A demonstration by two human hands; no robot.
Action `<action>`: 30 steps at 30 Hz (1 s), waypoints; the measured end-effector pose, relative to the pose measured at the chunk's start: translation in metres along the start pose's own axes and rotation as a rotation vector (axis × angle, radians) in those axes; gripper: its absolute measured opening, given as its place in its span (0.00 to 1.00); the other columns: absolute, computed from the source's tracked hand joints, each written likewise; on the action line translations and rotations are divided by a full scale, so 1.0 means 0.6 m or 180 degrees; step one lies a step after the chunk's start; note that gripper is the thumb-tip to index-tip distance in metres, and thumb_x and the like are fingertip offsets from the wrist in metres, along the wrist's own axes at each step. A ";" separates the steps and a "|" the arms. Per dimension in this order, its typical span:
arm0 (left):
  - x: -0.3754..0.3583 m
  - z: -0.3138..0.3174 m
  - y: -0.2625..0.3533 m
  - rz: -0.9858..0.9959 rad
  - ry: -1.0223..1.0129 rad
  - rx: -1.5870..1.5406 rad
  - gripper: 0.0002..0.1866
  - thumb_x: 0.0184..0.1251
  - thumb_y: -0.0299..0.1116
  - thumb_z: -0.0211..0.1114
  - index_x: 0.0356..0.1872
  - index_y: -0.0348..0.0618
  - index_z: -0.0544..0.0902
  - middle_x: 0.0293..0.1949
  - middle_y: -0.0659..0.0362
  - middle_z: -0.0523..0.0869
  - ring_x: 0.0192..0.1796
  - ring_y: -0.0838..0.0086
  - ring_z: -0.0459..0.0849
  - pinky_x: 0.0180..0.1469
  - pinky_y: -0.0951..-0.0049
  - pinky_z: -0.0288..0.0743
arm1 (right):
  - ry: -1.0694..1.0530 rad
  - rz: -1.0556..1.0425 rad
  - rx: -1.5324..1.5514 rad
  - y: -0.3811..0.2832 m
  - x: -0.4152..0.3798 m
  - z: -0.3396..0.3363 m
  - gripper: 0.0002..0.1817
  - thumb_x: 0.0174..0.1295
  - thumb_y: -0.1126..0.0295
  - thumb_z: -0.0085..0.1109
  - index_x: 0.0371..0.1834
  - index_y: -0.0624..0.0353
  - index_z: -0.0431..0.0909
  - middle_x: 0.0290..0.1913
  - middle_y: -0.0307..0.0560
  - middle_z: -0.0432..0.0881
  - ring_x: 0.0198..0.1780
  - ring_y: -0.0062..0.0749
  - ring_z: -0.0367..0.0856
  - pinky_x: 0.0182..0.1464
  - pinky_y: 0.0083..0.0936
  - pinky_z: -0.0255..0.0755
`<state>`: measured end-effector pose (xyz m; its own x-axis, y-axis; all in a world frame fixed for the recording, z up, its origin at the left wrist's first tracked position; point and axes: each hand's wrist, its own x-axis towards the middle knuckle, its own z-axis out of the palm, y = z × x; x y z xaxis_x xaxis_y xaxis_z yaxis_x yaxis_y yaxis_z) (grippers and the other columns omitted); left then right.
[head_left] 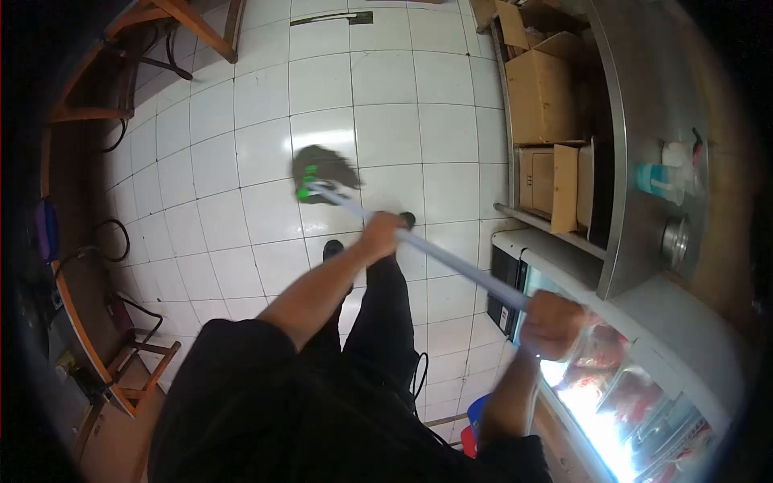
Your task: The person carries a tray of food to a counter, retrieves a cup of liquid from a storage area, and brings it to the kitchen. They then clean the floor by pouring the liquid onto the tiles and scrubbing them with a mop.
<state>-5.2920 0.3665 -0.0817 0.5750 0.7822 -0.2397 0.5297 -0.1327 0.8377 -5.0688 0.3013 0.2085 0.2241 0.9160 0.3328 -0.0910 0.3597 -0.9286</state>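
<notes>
A mop with a pale grey pole point(459, 264) slants across the view. Its dark mop head point(332, 165), with bright green parts at the joint, lies spread on the white tiled floor point(386, 133). Partway down the pole, my left hand point(382, 237) is wrapped round it. My right hand point(551, 324) grips the pole near its upper end, slightly blurred, in front of a lit glass-topped case. My dark shoes stand on the tiles behind the mop head, one of them partly hidden by the left hand.
On the right, a metal counter point(616, 161) has cardboard boxes point(541, 98) on a shelf below it. A lit display case point(596, 386) stands nearer. Wooden furniture legs point(197, 28) and dangling cables line the left side. A drain slot point(332, 17) crosses the far floor.
</notes>
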 end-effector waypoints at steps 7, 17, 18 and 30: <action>-0.057 -0.046 -0.103 -0.0413 -0.0358 0.0817 0.07 0.44 0.30 0.64 0.27 0.41 0.81 0.30 0.47 0.82 0.40 0.51 0.78 0.44 0.56 0.71 | 0.0379 0.0025 -0.0617 0.074 -0.065 0.041 0.08 0.58 0.75 0.47 0.22 0.58 0.63 0.18 0.47 0.71 0.16 0.33 0.69 0.22 0.30 0.66; 0.240 0.345 0.374 0.0728 -0.0653 -0.0901 0.11 0.44 0.26 0.63 0.33 0.43 0.81 0.33 0.49 0.83 0.42 0.54 0.81 0.46 0.57 0.73 | -0.0558 -0.0299 -0.0736 -0.185 0.077 -0.222 0.12 0.58 0.73 0.51 0.19 0.52 0.62 0.12 0.36 0.61 0.13 0.20 0.57 0.17 0.22 0.57; 0.254 0.353 0.388 0.0762 -0.0775 -0.0831 0.10 0.44 0.28 0.64 0.32 0.43 0.81 0.33 0.50 0.83 0.42 0.54 0.81 0.45 0.58 0.73 | -0.0595 -0.0278 -0.0778 -0.191 0.073 -0.254 0.16 0.62 0.72 0.47 0.16 0.50 0.59 0.11 0.35 0.59 0.14 0.18 0.57 0.18 0.21 0.57; 0.064 0.181 0.027 -0.0982 -0.0430 0.0870 0.06 0.42 0.27 0.64 0.25 0.40 0.79 0.30 0.48 0.81 0.39 0.53 0.79 0.42 0.58 0.72 | 0.1044 0.0952 0.0699 0.087 -0.092 -0.257 0.13 0.51 0.66 0.57 0.14 0.55 0.67 0.16 0.38 0.69 0.17 0.26 0.68 0.24 0.28 0.66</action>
<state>-5.1939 0.3282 -0.1308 0.4306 0.7262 -0.5359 0.8248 -0.0756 0.5603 -4.9362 0.2417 0.1165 0.4473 0.8933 -0.0449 -0.3923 0.1508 -0.9074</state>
